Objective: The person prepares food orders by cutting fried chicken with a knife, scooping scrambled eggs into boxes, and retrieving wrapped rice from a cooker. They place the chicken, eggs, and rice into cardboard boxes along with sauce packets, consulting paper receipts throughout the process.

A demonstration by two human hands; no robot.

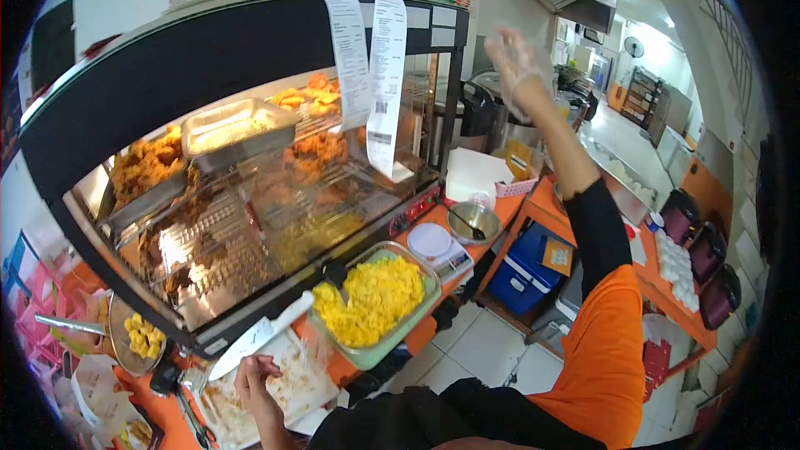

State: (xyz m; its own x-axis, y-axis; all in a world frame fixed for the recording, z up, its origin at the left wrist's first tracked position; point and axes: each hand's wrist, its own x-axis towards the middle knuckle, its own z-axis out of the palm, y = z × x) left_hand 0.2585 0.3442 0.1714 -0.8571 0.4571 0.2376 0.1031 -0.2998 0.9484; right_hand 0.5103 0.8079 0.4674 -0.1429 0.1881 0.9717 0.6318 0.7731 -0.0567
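My right hand (518, 62), in a clear plastic glove, is raised high at the right of the display warmer. Its fingers look extended, with nothing visible in them. My left hand (257, 377) is bare and hovers over the stained white cutting board (292, 387), fingers loosely bent and nothing seen in them. Just beyond it lies a large knife (250, 344) with a white handle. Right of the board stands a tray (433, 285) full of yellow scrambled egg (375, 300), with a black-handled utensil (335, 272) in it.
A glass display warmer (208, 342) holds fried food; two paper receipts (386, 75) hang on it. Beside it are a kitchen scale (432, 243) and a metal bowl (475, 218). Scissors (196, 425) and a pan (125, 329) are at left. A blue cooler (525, 271) sits under the right counter.
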